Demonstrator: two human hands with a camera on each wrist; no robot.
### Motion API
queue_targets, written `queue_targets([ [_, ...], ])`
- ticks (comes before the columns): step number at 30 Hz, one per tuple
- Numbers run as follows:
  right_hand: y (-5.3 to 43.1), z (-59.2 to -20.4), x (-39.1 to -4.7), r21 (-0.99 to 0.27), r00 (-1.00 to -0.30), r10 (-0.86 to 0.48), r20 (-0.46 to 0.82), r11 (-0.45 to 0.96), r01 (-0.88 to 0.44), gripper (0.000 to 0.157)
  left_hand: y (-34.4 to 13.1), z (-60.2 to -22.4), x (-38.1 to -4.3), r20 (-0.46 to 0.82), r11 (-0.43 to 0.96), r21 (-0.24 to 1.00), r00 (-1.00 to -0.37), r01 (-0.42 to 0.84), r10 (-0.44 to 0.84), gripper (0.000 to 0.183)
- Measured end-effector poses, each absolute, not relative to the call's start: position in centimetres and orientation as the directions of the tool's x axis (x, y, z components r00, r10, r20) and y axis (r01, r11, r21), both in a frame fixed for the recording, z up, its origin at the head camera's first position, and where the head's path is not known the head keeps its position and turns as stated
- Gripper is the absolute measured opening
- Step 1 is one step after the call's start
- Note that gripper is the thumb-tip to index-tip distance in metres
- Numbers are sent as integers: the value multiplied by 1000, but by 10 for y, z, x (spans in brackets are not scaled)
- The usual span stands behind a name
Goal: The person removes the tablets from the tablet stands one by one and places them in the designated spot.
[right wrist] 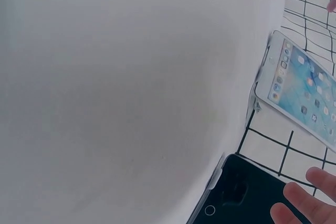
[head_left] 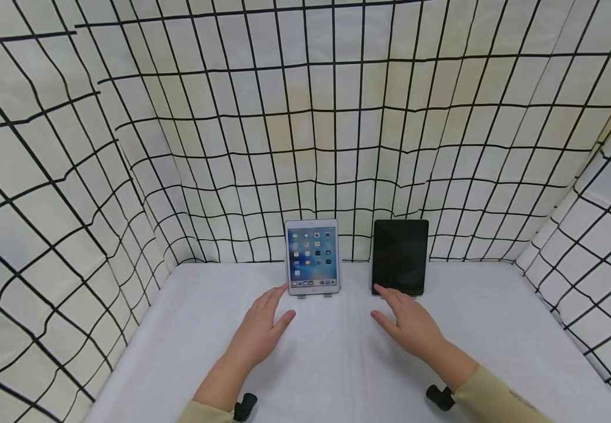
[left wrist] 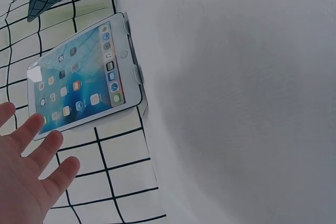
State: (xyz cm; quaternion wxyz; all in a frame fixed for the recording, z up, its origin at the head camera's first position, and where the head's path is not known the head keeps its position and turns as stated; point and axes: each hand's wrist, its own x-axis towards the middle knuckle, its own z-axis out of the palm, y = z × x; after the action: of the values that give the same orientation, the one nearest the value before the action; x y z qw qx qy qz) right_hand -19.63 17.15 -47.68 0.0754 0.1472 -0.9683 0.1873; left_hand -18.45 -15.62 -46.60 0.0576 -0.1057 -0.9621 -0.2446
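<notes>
A white tablet with a lit screen of app icons leans on a small stand, seen also in the left wrist view as a tilted tablet. To its right stands a black tablet with a dark screen; its round home button shows in the right wrist view. My left hand hovers in front of the white tablet's lower left, fingers extended and holding nothing. Before the black tablet's lower edge is my right hand, fingers also extended and nothing held. Whether its fingertips touch the tablet I cannot tell.
A white cloth-covered table lies under both hands. White walls with a black grid rise at the back and both sides. Black fittings sit at both wrists, beside beige sleeves.
</notes>
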Motion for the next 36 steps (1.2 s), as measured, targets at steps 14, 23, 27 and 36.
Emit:
queue_targets([
  [14,161,-476,-212,-376,-954,-231,192,880,-289,77,-155,-467,-194,163,842,502,-978,197,132,70],
  [23,153,-477,-220,-405,-952,-229,205,865,-295,73,-155,-465,-205,194,859,468,-973,206,128,63],
  [27,149,-478,-223,-424,-960,-214,181,864,-272,77,-157,-464,-210,206,860,463,-970,214,131,62],
  [36,142,-480,-233,-448,-970,-174,168,863,-233,66,-156,-465,-220,181,844,504,-978,183,104,62],
])
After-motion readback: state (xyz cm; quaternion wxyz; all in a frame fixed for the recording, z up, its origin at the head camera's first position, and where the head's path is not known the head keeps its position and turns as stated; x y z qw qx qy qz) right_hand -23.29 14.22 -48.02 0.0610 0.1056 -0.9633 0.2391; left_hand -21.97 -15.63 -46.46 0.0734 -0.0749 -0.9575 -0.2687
